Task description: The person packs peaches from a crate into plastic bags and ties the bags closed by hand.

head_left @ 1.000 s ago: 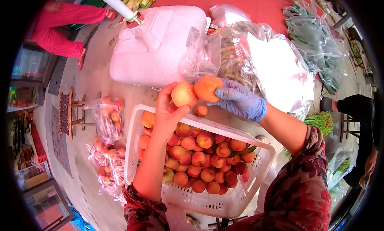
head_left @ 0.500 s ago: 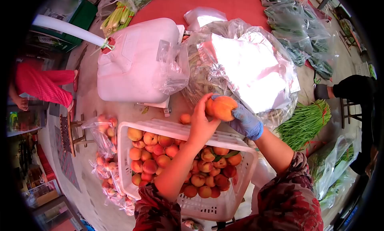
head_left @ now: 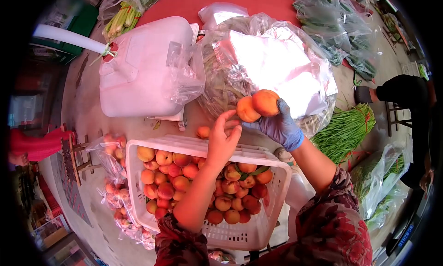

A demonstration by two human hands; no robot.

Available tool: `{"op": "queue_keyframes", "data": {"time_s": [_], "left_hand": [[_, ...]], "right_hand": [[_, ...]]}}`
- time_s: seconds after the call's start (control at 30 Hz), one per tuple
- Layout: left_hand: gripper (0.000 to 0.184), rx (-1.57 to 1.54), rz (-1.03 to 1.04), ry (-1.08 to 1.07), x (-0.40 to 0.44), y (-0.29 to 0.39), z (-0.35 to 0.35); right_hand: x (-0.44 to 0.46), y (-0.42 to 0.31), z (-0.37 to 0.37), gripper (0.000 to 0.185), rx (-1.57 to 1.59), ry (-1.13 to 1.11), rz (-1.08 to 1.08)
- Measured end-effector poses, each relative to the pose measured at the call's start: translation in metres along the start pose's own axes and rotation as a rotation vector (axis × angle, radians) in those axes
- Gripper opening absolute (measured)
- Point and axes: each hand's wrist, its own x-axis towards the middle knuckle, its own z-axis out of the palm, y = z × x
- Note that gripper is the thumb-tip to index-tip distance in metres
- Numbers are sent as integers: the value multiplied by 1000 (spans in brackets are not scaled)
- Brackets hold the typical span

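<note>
Two orange-yellow peaches point(head_left: 266, 103) sit side by side in my right hand point(head_left: 281, 127), which wears a blue glove with its fingers wrapped beneath and beside them. My left hand point(head_left: 224, 139) is bare, its fingers apart and holding nothing, just left of and below the peaches. Under my left forearm stands a white plastic crate point(head_left: 272, 210) with many red and yellow peaches point(head_left: 166, 190) inside. One loose peach point(head_left: 203, 132) lies beyond the crate's far rim.
A large white jug point(head_left: 143, 67) stands at the back left, beside a plastic bag of vegetables point(head_left: 221, 81). Bagged peaches point(head_left: 113, 197) lie left of the crate, green stalks point(head_left: 348, 132) to the right. Parts of two people show at the left and right edges.
My left hand has come off the peaches and opened; both peaches now rest in my gloved right hand. The view has shifted, and the person at the left is lower in view.
</note>
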Motion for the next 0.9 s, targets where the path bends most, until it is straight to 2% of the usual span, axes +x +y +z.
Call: {"op": "queue_keyframes", "data": {"time_s": [0.13,0.23,0.33,0.43,0.53,0.67,0.73,0.8,0.9], "left_hand": [[41,71,3,14,-2,-13,-6],[50,235,88,226,10,-17,-14],[74,774,191,449,40,-5,-33],[96,308,-181,441,88,-24,-45],[107,-103,-616,381,112,-25,-42],[90,-320,-591,120,154,-105,-64],[83,-627,-692,254,157,-75,-70],[74,-416,-675,263,168,-101,-77],[61,-355,-651,246,185,-145,-77]], "right_hand": [[-4,-2,-10,87,42,-17,-18],[-8,-8,-14,85,129,-27,-40],[-8,-15,-14,86,119,-10,-52],[-8,-13,-19,86,150,-12,-44],[-11,-12,-25,86,156,-10,-34],[-17,-17,-37,87,218,-12,-14],[-19,-22,-44,88,224,-10,15],[-22,-24,-51,90,211,-13,31],[-22,-24,-67,95,188,-39,51]]}}
